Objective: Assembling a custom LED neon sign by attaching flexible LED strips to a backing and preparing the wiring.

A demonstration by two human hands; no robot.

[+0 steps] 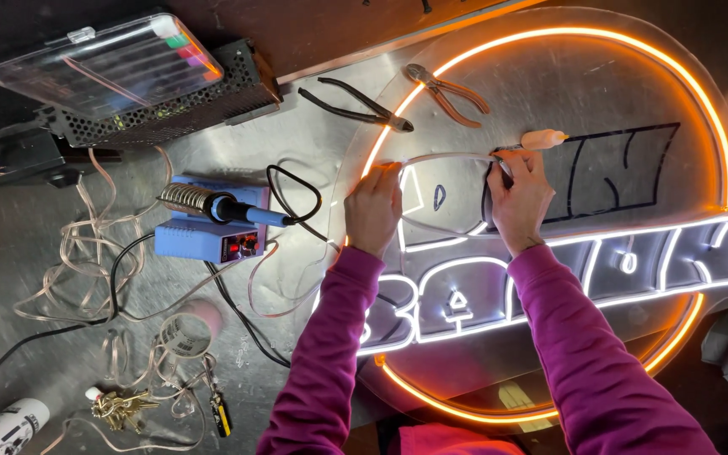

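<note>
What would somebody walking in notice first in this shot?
Most striking is the round neon sign filling the right half, its orange ring and white letters lit. At its centre the left hand and right hand hold an unlit strip of tubing against the panel. On the left stands a blue soldering station among tangled clear wire.

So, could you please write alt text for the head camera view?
Two hands in magenta sleeves, left hand and right hand, hold a pale flexible strip against a round lit neon sign, the right also gripping a small glue tube. Two pliers lie above, and a blue soldering station sits left.
</note>
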